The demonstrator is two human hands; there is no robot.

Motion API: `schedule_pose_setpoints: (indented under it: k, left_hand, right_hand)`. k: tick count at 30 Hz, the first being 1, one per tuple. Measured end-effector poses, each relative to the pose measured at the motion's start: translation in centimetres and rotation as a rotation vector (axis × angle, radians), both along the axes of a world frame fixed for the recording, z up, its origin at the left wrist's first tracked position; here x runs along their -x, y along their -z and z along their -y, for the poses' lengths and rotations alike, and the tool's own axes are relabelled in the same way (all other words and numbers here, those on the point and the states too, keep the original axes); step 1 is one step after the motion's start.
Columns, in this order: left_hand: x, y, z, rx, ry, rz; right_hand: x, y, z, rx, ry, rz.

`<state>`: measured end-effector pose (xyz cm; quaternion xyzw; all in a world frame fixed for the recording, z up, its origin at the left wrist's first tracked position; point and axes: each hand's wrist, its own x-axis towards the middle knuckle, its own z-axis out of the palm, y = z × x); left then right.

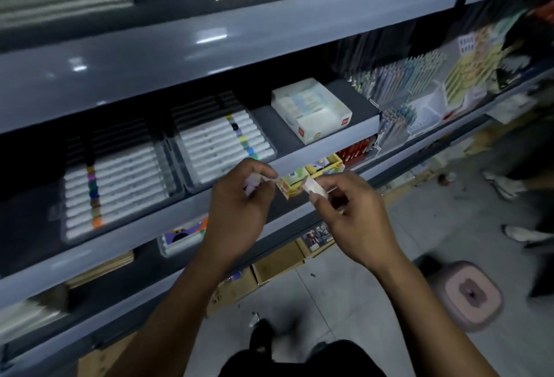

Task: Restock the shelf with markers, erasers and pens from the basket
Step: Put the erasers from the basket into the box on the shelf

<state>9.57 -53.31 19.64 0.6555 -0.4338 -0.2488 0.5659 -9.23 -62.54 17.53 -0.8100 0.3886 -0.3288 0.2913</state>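
We see glossy grey shelf edge (186, 56), clear plastic marker cases (120, 184), brown cardboard boxes (278, 262) near, smooth pale floor (359, 295).

Both my bare forearms reach up and forward from bottom of view, converging at centre. My left hand (239, 196) back toward camera, fingers curled, thumb and forefinger pinching small pale item. My right hand (344, 205) just beside it, not touching, fingers curled, thumb and forefinger pinching small white piece.
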Motion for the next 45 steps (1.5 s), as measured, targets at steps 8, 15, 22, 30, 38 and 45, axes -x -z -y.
schedule_pose_setpoints:
  k: [8, 15, 22, 30, 38, 45]
  left_hand:
    - [2.0, -0.5, 5.8, -0.023, -0.168, 0.293]
    - [5.3, -1.1, 10.4, -0.055, -0.351, 0.394]
    - [7.0, -0.9, 12.4, -0.134, -0.494, 0.463]
    - [6.9, -0.3, 12.7, -0.193, -0.503, 0.510]
    - [6.9, -0.6, 12.7, -0.202, -0.489, 0.530]
    - [6.7, -0.5, 12.6, -0.194, -0.455, 0.522]
  right_hand:
    - [-0.5, -1.7, 8.3, 0.081, -0.180, 0.110]
    - [-0.7, -3.5, 15.9, 0.050, -0.371, 0.101]
    - [-2.1, -5.3, 20.8, 0.196, -0.508, 0.015]
    - [-4.9, -6.5, 22.3, 0.272, -0.617, -0.274]
    - [-7.1, -6.6, 22.0, 0.251, -0.653, -0.453]
    - [-7.8, -5.6, 21.5, 0.231, -0.563, -0.362]
